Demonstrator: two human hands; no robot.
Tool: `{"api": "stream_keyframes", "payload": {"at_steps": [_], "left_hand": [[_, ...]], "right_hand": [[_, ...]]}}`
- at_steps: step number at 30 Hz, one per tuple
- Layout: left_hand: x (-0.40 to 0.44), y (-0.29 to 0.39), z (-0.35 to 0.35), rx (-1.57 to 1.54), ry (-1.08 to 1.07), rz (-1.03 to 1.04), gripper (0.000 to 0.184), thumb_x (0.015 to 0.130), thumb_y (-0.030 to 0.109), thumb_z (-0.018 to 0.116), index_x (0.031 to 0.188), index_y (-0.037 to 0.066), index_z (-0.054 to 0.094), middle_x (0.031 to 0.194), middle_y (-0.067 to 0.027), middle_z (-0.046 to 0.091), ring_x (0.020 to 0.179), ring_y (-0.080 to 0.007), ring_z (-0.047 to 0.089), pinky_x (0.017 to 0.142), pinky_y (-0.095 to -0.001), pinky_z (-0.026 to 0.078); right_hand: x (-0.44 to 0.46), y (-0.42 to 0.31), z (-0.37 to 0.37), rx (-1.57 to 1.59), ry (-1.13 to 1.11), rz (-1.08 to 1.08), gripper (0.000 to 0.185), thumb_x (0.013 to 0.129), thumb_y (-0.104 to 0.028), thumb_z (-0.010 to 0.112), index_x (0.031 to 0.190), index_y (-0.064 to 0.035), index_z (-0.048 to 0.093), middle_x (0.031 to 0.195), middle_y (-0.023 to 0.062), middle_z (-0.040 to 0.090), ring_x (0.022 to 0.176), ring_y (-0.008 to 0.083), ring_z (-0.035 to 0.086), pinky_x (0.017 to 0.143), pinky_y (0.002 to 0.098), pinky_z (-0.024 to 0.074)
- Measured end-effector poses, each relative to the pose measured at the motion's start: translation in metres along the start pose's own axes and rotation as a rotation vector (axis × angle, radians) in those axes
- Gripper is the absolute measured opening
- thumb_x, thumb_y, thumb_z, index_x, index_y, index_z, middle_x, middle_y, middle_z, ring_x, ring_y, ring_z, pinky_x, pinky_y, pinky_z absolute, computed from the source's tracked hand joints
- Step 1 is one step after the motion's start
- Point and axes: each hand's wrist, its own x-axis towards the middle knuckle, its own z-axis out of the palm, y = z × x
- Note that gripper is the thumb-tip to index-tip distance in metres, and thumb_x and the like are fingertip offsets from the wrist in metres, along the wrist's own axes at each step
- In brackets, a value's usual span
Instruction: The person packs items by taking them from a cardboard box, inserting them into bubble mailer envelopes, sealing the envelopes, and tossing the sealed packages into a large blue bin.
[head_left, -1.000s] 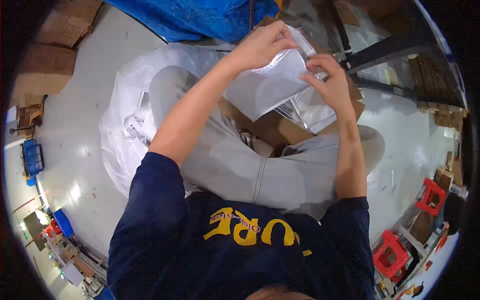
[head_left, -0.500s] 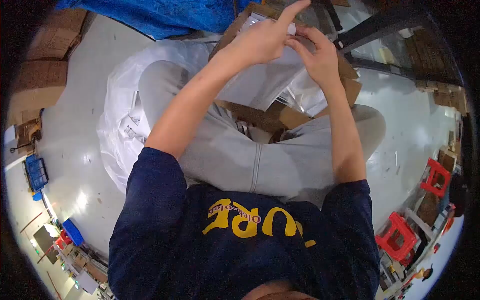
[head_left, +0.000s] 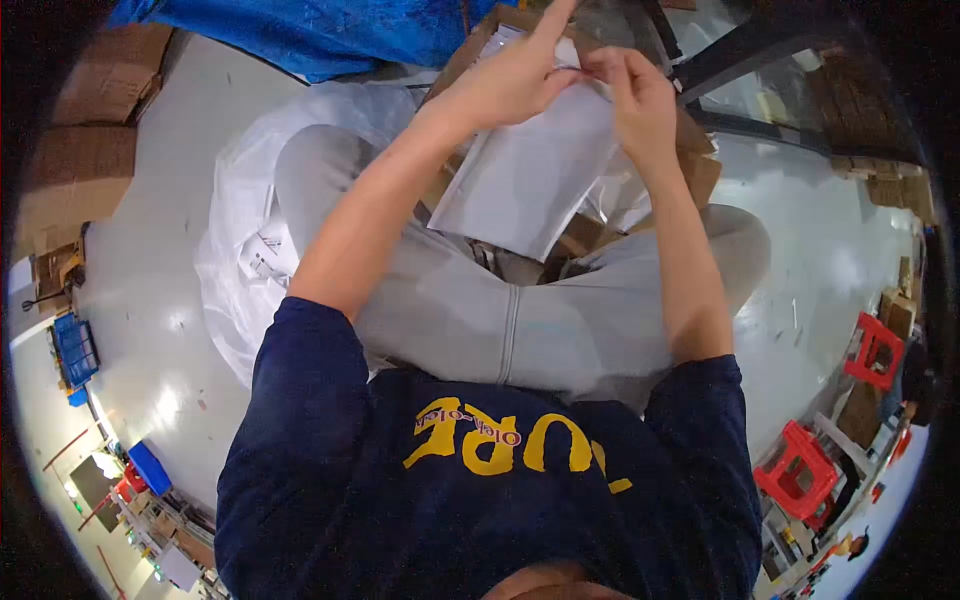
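The pale floor (head_left: pixel 190 300) spreads all around, and its far edges bend away into the dark round rim of the view. A dark blue shirt (head_left: pixel 480 540) fills the bottom, with part of its yellow writing cut off by a fold. Grey trousers (head_left: pixel 430 310) cover two bent legs; the feet are hard to make out. By the left knee lies a big clear plastic bag (head_left: pixel 230 220), partly hidden behind the leg. A blue sheet (head_left: pixel 350 35) runs off the top. Brown cartons (head_left: pixel 75 170) sit at the far left, with their outer sides lost in the dark.

Between the knees is an open box (head_left: pixel 703 178), and the arms and other things hide most of it. The white bag (head_left: pixel 545 170) hangs over it, just past the legs, with its top corners covered by the hands. Two red stools (head_left: pixel 800 475) stand far off on the right.

The left hand (head_left: pixel 515 85) grips the top of the white bag with its thumb; one finger points up to the picture's edge, and the others are hidden. The right hand (head_left: pixel 645 105) has its fingertips close together by the same top edge, but I can't tell if they pinch it. Inside the clear bag are some papers (head_left: pixel 265 255), too blurry to read.
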Motion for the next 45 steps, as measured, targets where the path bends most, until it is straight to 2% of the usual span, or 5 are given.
{"api": "stream_keyframes", "payload": {"at_steps": [15, 20, 30, 35, 45], "left_hand": [[0.0, 0.005, -0.004, -0.135, -0.048, -0.125, 0.089, 0.088, 0.007, 0.061, 0.155, -0.003, 0.004, 0.136, -0.0306, 0.045, 0.076, -0.0332, 0.05, 0.067, -0.0374, 0.04], [0.0, 0.011, -0.007, -0.253, -0.028, -0.163, 0.09, 0.087, 0.007, 0.063, 0.155, -0.004, 0.004, 0.144, -0.0283, 0.035, 0.1, -0.0337, 0.04, 0.084, -0.037, 0.034], [0.002, 0.017, -0.003, -0.5, -0.025, -0.236, 0.092, 0.085, 0.006, 0.065, 0.155, -0.004, 0.006, 0.161, -0.0237, 0.013, 0.148, -0.0349, 0.019, 0.119, -0.0362, 0.02], [-0.002, -0.044, -0.004, -0.67, 0.247, -0.216, 0.091, 0.086, 0.009, 0.067, 0.155, -0.003, 0.008, 0.158, -0.0251, 0.021, 0.144, -0.0353, 0.028, 0.117, -0.0356, 0.026], [-0.01, -0.045, -0.037, -0.981, 0.197, -0.247, 0.064, 0.089, 0.011, 0.065, 0.142, 0.002, 0.029, 0.132, -0.0196, 0.041, 0.112, -0.027, 0.041, 0.093, -0.0313, 0.033]], "right_hand": [[-0.008, -0.016, 0.008, -0.228, -0.066, -0.134, 0.014, 0.092, -0.003, 0.057, 0.103, 0.0011, 0.066, 0.097, 0.009, 0.07, 0.078, 0.0193, 0.066, 0.075, 0.0284, 0.0537], [0.017, 0.006, -0.04, 0.803, 0.273, 0.271, 0.021, 0.098, -0.01, 0.055, 0.115, 0.0021, 0.057, 0.096, 0.0111, 0.065, 0.083, 0.0229, 0.066, 0.077, 0.0326, 0.0561], [-0.01, -0.008, -0.006, -0.023, -0.087, 0.07, 0.021, 0.097, -0.01, 0.059, 0.114, 0.0023, 0.058, 0.105, 0.0115, 0.066, 0.08, 0.0165, 0.063, 0.073, 0.0265, 0.0519], [0.021, 0.036, -0.08, 0.765, 0.269, 0.138, 0.022, 0.097, -0.02, 0.062, 0.107, -0.0008, 0.059, 0.104, 0.0104, 0.066, 0.077, 0.0101, 0.058, 0.072, 0.0217, 0.0454], [-0.004, -0.044, -0.024, 0.346, 0.085, 0.599, 0.019, 0.092, -0.02, 0.063, 0.1, -0.003, 0.062, 0.092, 0.0042, 0.062, 0.077, 0.01, 0.048, 0.074, 0.0213, 0.0393]]}}
